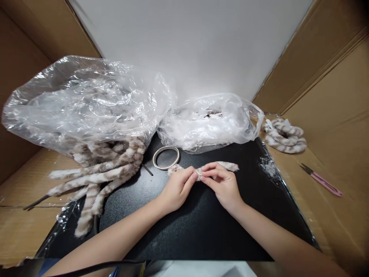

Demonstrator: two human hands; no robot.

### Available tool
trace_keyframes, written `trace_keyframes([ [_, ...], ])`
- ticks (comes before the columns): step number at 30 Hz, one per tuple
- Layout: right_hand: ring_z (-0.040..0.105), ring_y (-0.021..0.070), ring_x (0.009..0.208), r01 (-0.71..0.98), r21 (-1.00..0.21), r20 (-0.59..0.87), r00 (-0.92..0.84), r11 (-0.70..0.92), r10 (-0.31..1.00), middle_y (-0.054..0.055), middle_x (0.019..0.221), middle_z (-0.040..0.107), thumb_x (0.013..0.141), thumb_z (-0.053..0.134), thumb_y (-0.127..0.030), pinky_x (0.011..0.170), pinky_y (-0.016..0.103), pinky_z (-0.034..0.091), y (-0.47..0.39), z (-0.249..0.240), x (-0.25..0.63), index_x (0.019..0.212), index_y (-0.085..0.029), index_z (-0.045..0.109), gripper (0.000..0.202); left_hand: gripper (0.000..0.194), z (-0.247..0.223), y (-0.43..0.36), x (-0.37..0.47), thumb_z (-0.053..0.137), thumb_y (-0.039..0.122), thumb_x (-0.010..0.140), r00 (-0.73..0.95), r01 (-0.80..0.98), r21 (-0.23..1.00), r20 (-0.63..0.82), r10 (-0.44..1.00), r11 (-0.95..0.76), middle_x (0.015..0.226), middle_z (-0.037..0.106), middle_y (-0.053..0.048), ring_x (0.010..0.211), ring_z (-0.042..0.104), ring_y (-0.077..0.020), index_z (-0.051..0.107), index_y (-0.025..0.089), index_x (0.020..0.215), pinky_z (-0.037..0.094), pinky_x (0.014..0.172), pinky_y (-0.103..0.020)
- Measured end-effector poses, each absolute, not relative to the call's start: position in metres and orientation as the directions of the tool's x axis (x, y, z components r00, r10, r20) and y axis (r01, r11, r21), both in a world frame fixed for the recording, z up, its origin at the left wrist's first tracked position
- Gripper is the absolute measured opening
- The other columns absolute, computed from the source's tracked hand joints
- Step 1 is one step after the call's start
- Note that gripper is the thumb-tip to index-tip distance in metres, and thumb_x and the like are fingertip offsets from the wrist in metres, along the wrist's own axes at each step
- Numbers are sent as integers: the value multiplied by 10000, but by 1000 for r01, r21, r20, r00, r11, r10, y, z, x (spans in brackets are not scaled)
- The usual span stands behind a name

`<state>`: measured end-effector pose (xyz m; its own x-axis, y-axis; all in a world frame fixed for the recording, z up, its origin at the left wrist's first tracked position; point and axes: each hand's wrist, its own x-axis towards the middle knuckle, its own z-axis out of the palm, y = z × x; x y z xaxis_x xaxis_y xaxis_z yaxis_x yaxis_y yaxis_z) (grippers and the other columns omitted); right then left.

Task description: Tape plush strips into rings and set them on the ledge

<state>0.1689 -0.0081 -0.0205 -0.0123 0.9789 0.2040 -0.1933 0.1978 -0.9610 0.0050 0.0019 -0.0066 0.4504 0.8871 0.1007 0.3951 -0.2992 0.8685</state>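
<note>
A fluffy white-and-brown strip lies across the black board, its middle between my two hands. My left hand pinches it with thumb and finger, close to a small pale piece whose shape is hard to make out. Right beside it, my right hand has its thumb and fingertips closed on the same strip. One end of the strip sticks out past my right fingers, the other shows behind my left hand. A roll of tape stands just left of the strip.
Fluffy strips spill from a large clear bag at the left. A second clear bag sits at the back. Fluffy rings and pink snips rest on the cardboard at the right, near a clump of scraps.
</note>
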Motion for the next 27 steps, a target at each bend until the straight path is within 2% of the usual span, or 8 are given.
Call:
trace_keyframes([
  [4, 638, 157, 832, -171, -952, 259, -9, 254, 966, 10, 847, 676, 743, 779, -201, 767, 311, 533, -9, -21, 169, 769, -310, 782, 112, 328, -6, -2, 7, 323, 332, 1007, 436, 369, 887, 100, 894, -279, 676, 454, 26, 629, 426, -125, 430, 187, 732, 328, 613, -252],
  [10, 639, 165, 812, -11, -949, 314, -37, 314, 949, 21, 825, 677, 722, 769, -138, 756, 310, 515, -13, -19, 167, 670, -241, 732, 122, 322, -4, -7, 4, 284, 332, 1017, 439, 283, 918, 133, 889, -277, 718, 482, 15, 668, 450, -134, 449, 187, 781, 345, 645, -264],
  [12, 646, 168, 829, -22, -957, 290, -39, 290, 956, 22, 839, 681, 730, 748, -133, 779, 311, 516, -15, -18, 167, 702, -224, 685, 114, 316, -5, -7, 3, 295, 359, 1010, 462, 282, 909, 152, 874, -306, 717, 474, 17, 664, 441, -136, 438, 189, 785, 340, 642, -268],
  [15, 655, 164, 823, -88, -980, 184, -38, 180, 982, 11, 855, 682, 736, 741, -169, 776, 306, 530, -14, -18, 167, 863, -233, 651, 168, 314, -7, -6, 3, 343, 399, 987, 469, 347, 877, 144, 871, -331, 682, 441, 28, 626, 414, -134, 395, 197, 753, 316, 607, -269],
  [17, 645, 159, 789, -41, -990, 141, -73, 138, 987, 14, 846, 687, 737, 744, -193, 749, 298, 528, -13, -18, 167, 903, -229, 669, 185, 332, -7, -4, 4, 334, 392, 985, 463, 394, 858, 125, 878, -330, 649, 413, 34, 600, 400, -132, 362, 203, 714, 301, 584, -268],
  [21, 610, 157, 709, 68, -985, 153, -118, 161, 981, 15, 734, 677, 714, 726, -166, 682, 292, 507, -12, -17, 167, 760, -206, 685, 73, 344, -5, 0, 6, 323, 351, 977, 504, 429, 827, 116, 856, -364, 619, 401, 34, 579, 401, -130, 355, 201, 670, 293, 572, -265],
  [27, 647, 166, 736, -36, -995, 100, -114, 97, 988, 21, 754, 688, 694, 758, -221, 700, 302, 545, -9, -13, 171, 708, -207, 682, 79, 288, 1, 5, 2, 418, 289, 908, 491, 507, 772, 106, 865, -383, 585, 443, 30, 574, 429, -128, 450, 183, 641, 301, 603, -271],
])
